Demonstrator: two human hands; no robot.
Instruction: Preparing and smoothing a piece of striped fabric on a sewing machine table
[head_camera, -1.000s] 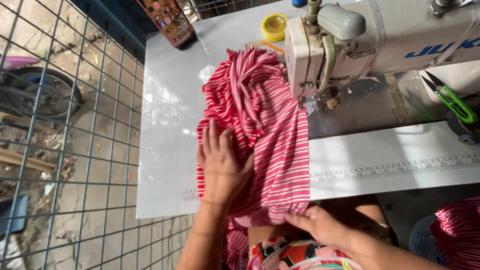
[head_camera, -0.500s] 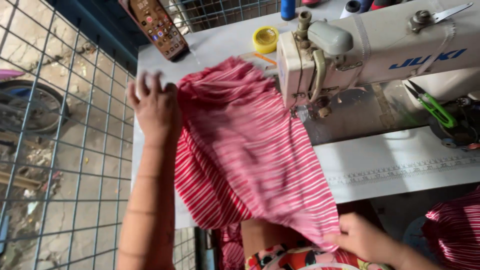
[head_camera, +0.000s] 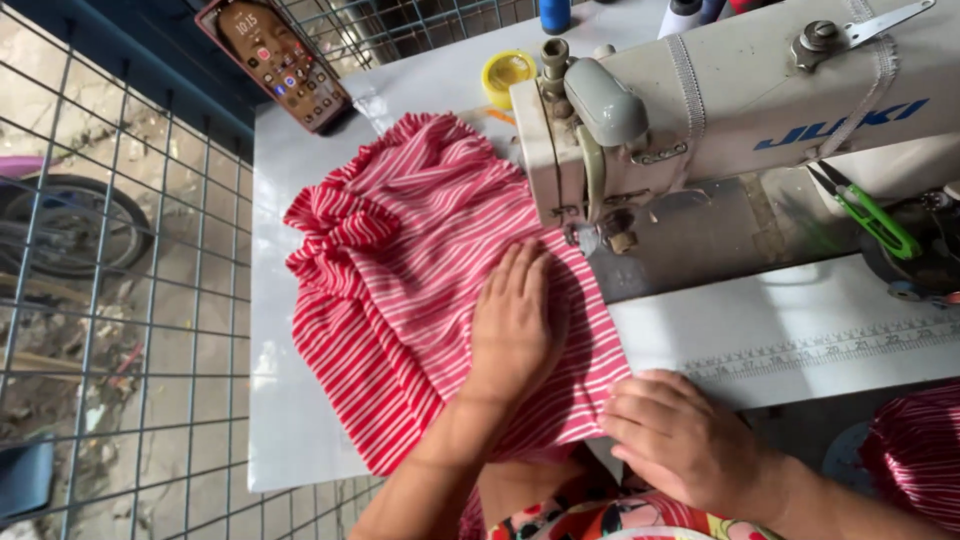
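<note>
Red-and-white striped cloth (head_camera: 400, 280) lies spread on the white counter (head_camera: 290, 420), left of the sewing machine (head_camera: 720, 120). Left hand (head_camera: 515, 325) presses flat and open, pinning it; right hand (head_camera: 680, 440) pinches its near edge. Its long axis runs from near right toward the bunched far-left end.

2 bare forearms, no sleeves, left hand (head_camera: 513, 325), right hand (head_camera: 680, 440), floral garment (head_camera: 610, 518)
</note>
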